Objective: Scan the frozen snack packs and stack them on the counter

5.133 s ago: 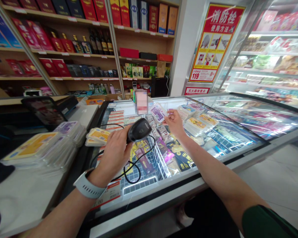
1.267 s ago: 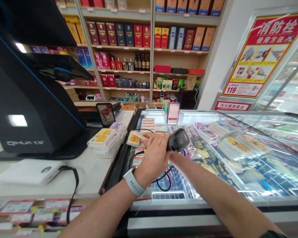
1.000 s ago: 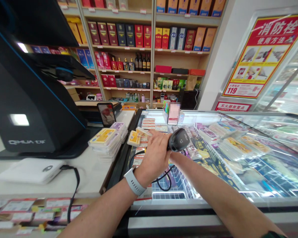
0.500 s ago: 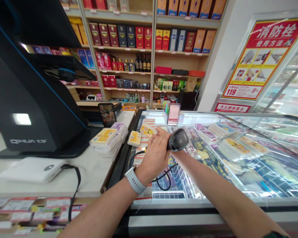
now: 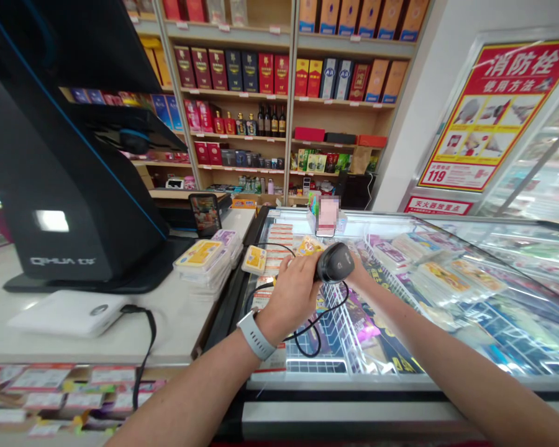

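Observation:
My left hand (image 5: 294,293) is closed around the handle of a black barcode scanner (image 5: 336,263), whose head points right over the glass-topped freezer. A dark cable loops from the scanner across the glass. Behind the scanner, my right hand (image 5: 355,266) is mostly hidden, fingers included. A flat yellow-labelled pack (image 5: 309,244) shows just left of the scanner head, at my right hand's side. Another small yellow-and-white pack (image 5: 254,259) lies on the freezer's left edge. Beside it on the counter stands a stack of yellow and purple packs (image 5: 201,256).
A black checkout machine (image 5: 97,217) fills the left, with a white box (image 5: 69,313) and cable before it. A phone (image 5: 205,214) leans behind the stack. The freezer (image 5: 335,394) holds wire baskets of packaged goods. Shelves (image 5: 242,96) of boxes and bottles rise behind.
My right hand and the yellow-labelled pack have moved right, away from the small pack on the freezer edge. My left hand and the scanner stay nearly in place; the view has shifted slightly.

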`<move>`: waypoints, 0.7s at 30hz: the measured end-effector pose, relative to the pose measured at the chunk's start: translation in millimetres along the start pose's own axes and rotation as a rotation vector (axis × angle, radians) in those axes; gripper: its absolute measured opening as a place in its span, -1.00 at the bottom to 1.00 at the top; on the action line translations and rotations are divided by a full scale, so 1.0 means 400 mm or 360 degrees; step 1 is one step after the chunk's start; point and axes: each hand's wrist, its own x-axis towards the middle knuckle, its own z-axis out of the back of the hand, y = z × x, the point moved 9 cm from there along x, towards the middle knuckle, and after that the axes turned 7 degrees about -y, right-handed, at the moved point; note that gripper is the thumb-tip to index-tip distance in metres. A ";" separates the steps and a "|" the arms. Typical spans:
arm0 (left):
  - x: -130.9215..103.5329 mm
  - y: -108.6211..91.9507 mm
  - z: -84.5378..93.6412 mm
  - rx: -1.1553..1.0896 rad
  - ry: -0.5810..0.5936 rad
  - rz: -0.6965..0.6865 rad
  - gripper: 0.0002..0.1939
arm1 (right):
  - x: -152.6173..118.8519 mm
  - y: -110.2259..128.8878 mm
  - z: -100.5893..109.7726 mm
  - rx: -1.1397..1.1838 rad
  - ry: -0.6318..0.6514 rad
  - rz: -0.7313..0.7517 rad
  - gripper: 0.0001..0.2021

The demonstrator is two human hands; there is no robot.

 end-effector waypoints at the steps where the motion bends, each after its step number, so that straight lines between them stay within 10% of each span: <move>1: 0.000 0.000 -0.001 0.0003 -0.0002 -0.0005 -0.44 | -0.014 -0.001 0.022 -0.0027 -0.0008 -0.0006 -0.88; 15: 0.008 0.022 -0.012 0.0119 -0.0033 -0.0005 -0.50 | -0.117 -0.106 0.190 -0.0267 -0.0126 -0.0241 -0.42; 21: 0.005 0.029 -0.019 0.0174 -0.0090 -0.0100 -0.51 | -0.119 -0.108 0.181 -0.0169 -0.0115 -0.0290 -0.63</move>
